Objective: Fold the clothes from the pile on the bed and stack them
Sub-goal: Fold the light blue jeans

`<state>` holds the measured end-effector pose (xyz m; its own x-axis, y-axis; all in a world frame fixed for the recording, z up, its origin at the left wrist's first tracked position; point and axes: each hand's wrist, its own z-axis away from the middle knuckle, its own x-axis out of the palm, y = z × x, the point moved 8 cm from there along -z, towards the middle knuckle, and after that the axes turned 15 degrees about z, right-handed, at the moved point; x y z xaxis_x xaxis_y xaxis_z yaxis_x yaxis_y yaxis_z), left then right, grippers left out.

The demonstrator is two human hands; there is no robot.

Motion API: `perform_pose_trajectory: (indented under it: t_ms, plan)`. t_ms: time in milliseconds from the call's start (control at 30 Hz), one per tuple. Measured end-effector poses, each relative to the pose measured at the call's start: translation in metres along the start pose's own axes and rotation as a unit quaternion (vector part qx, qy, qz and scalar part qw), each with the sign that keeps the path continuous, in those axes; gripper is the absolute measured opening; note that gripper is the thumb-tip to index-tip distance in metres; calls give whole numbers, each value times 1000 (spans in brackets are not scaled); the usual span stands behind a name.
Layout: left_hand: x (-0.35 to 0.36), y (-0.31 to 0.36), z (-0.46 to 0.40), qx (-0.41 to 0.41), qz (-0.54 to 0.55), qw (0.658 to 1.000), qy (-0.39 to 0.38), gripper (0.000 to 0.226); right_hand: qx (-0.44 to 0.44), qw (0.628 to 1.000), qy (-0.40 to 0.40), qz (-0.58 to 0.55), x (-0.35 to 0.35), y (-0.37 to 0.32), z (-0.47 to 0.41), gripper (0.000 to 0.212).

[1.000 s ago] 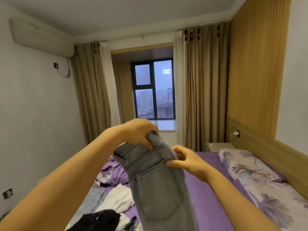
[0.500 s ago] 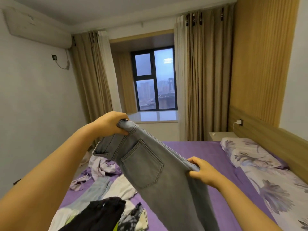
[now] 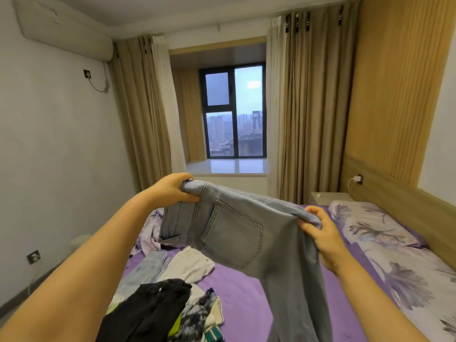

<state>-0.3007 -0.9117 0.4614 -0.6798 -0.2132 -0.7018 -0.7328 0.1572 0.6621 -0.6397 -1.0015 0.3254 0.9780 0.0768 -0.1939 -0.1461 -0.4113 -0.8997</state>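
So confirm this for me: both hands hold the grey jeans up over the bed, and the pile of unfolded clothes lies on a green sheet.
Not quite. The head view shows the sheet is purple, not green. The rest stands: the left hand and right hand both grip the grey jeans above the bed, and the pile of unfolded clothes lies on that sheet.

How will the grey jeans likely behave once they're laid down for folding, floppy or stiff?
Probably floppy: the grey jeans sag between the left hand and right hand, legs hanging limp. The denim looks thick, so folds likely hold and it seems unlikely to slip.
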Motion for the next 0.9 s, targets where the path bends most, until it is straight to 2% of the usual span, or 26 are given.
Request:
perform_pose_trajectory:
  t_ms: [100,233,433,567,733,833,900]
  plan:
    - [7,0,2,0,42,999,-1,29,-18,998,49,35,-20,-21,1,19]
    - [22,10,0,20,99,994,-33,23,-21,985,102,134,-62,-51,8,19]
    - [75,44,-9,30,178,972,-152,31,-31,950,122,287,-133,-101,27,20]
    - [119,53,-10,6,228,943,-243,39,-30,897,109,427,-166,-129,39,17]
    - [167,31,-1,-62,299,903,-302,61,1,884,33,467,-165,-121,48,17]
    - [197,-10,15,-121,294,890,-327,61,30,881,-57,469,-131,-74,51,19]
    - [219,-49,33,-164,254,894,-332,61,58,877,-123,460,-100,-23,57,19]
